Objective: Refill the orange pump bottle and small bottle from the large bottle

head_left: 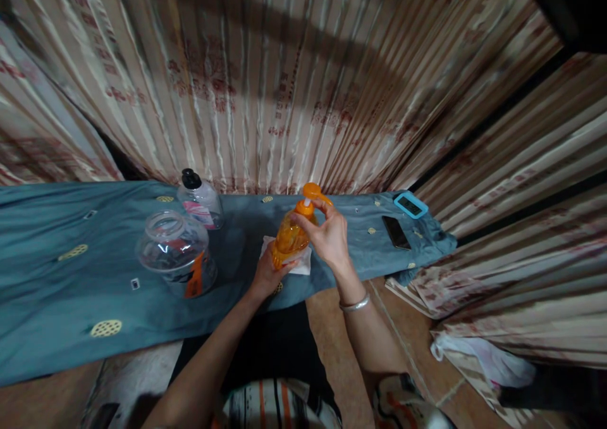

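Observation:
An orange pump bottle with amber, see-through sides stands slightly tilted over a white tissue on the cloth-covered table. My left hand is wrapped round its lower part. The fingers of my right hand close round the orange collar, just under the pump head. Left of them are a large clear open-mouthed jar with an orange label and a clear bottle with a black cap and a pink label.
At the table's right end lie a black phone and a blue-framed device. A teal patterned cloth covers the table. Pleated curtains hang behind it and on the right. A white bag is low at right.

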A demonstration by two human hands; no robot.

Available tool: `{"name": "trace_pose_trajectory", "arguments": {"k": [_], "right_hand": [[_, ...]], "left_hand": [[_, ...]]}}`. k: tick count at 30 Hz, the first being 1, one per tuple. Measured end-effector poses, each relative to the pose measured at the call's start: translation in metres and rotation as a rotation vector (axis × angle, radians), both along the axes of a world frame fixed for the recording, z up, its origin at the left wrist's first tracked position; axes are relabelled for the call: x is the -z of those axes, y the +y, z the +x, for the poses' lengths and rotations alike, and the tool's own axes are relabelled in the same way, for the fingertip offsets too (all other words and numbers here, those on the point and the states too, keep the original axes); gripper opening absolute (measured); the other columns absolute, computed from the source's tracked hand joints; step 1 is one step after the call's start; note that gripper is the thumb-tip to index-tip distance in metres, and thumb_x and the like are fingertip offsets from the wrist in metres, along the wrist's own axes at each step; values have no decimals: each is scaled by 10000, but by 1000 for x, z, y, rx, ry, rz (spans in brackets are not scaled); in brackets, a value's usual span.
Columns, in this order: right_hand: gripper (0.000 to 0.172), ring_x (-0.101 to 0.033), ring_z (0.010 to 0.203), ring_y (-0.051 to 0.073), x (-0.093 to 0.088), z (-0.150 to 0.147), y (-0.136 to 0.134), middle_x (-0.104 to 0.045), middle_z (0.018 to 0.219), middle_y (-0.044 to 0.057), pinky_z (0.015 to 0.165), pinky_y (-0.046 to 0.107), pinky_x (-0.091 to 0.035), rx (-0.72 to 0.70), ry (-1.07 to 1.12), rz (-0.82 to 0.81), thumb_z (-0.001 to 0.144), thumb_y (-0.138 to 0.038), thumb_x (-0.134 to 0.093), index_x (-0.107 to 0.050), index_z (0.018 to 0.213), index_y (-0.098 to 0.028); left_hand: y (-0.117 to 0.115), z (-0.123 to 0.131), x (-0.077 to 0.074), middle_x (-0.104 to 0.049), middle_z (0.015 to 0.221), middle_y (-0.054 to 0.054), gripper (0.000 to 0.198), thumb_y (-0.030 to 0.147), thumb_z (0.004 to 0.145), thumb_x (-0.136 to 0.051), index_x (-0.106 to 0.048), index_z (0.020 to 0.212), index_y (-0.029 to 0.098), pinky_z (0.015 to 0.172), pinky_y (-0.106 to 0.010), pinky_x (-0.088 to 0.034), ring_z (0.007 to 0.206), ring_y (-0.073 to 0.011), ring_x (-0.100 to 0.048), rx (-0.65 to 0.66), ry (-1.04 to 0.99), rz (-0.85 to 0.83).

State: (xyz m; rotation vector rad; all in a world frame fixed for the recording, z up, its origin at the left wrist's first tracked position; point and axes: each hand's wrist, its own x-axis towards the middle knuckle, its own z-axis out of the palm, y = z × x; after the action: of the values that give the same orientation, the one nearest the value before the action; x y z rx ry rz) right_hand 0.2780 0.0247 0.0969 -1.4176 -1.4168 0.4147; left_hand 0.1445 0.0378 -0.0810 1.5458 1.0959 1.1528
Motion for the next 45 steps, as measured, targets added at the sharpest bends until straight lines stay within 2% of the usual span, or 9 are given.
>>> {"name": "trace_pose_trajectory", "arguments": {"k": [8, 12, 17, 22, 27, 32, 37, 42, 45], "right_hand": [[497, -682, 1258, 262, -9, 27, 5, -745, 1313, 73, 1123, 412, -511, -412, 74, -87, 797, -533, -738, -683, 1191, -236], [389, -713, 1054, 293, -7, 17, 5, -779, 1059, 75, 1027, 463, -520, -241, 42, -48, 780, -519, -763, -691, 1020, -222], [458, -687, 1063, 364, -5, 1, 0, -751, 1129, 141, 1000, 547, -491, 14, -12, -29, 729, -575, -804, -628, 951, -215], [676, -644, 1281, 332, -11, 17, -3, -698, 1371, 124, 1137, 519, -461, -196, -29, -32, 745, -512, -839, -609, 1310, -222], [312, -707, 1212, 284, -19, 32, 2, -785, 1216, 50, 1108, 452, -507, -454, -45, -71, 883, -457, -715, -733, 1115, -249], [289, -738, 1064, 281, -9, 18, 4, -800, 1055, 51, 1001, 426, -543, -284, 17, -21, 824, -488, -764, -709, 967, -243], [379, -678, 1121, 347, 1, -2, -3, -747, 1078, 116, 1097, 547, -458, -6, 19, 3, 794, -522, -774, -674, 997, -219], [548, -656, 1206, 376, -1, 12, -3, -711, 1264, 169, 1103, 563, -456, -162, -1, -26, 779, -524, -805, -643, 1180, -186], [454, -656, 1260, 296, -3, 25, 3, -728, 1277, 102, 1148, 468, -454, -336, 21, -19, 848, -517, -711, -669, 1194, -226]], "left_hand": [[0, 1, -3, -758, 1151, -71, 561, 370, 709, -851, -572, 1172, 217, 954, -446, -602, 1063, -282, -741, 3, 12, 19], [0, 1, -1, -755, 1153, -70, 565, 367, 715, -848, -568, 1181, 217, 960, -450, -601, 1072, -281, -740, 2, 5, 19], [1, 2, 2, -747, 1170, -71, 591, 381, 714, -852, -562, 1204, 220, 977, -449, -597, 1103, -279, -735, -12, -7, 24], [0, 1, 1, -749, 1163, -59, 551, 370, 724, -843, -570, 1181, 228, 969, -432, -597, 1082, -268, -735, 8, 0, 21], [0, -1, -1, -737, 1200, -80, 586, 379, 725, -839, -559, 1215, 223, 973, -442, -595, 1101, -286, -729, 1, 41, 41], [0, -1, 1, -738, 1178, -73, 575, 394, 728, -841, -557, 1198, 225, 980, -448, -589, 1096, -282, -730, 9, 21, 23], [0, -1, 3, -738, 1192, -82, 607, 416, 724, -840, -548, 1219, 219, 989, -450, -588, 1122, -286, -726, 7, -1, 3], [0, -1, -2, -748, 1178, -78, 592, 390, 719, -842, -563, 1209, 209, 965, -433, -597, 1089, -277, -735, 15, 3, 19], [0, 0, -4, -757, 1157, -70, 570, 388, 724, -845, -582, 1195, 205, 941, -415, -599, 1064, -268, -739, 18, -2, 17]]}}
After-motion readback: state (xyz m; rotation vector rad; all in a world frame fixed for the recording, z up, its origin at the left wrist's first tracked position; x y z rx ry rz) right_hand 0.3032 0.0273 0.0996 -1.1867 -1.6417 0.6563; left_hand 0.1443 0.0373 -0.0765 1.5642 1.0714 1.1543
